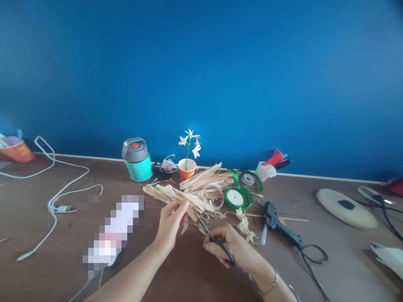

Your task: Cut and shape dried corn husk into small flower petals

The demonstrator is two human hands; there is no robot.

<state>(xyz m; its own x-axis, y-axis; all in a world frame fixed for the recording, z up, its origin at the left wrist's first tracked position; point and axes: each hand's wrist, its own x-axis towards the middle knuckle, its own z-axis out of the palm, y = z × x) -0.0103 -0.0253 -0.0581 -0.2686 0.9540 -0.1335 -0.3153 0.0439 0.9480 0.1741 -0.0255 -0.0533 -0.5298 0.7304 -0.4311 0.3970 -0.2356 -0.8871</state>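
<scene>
The print [189, 174] on the cup [187, 172] cannot be read, while a husk [192, 214] is pinched by the left hand [171, 218] and scissors [225, 250] are gripped by the curled right hand [234, 245].

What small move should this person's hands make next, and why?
Probably a small, careful snip with the black-handled metal scissors: the bare right hand grips them with the blades up against the straw-coloured, papery strip, which the bare left hand pinches. Whether the blades are parted is too small to tell.
</scene>
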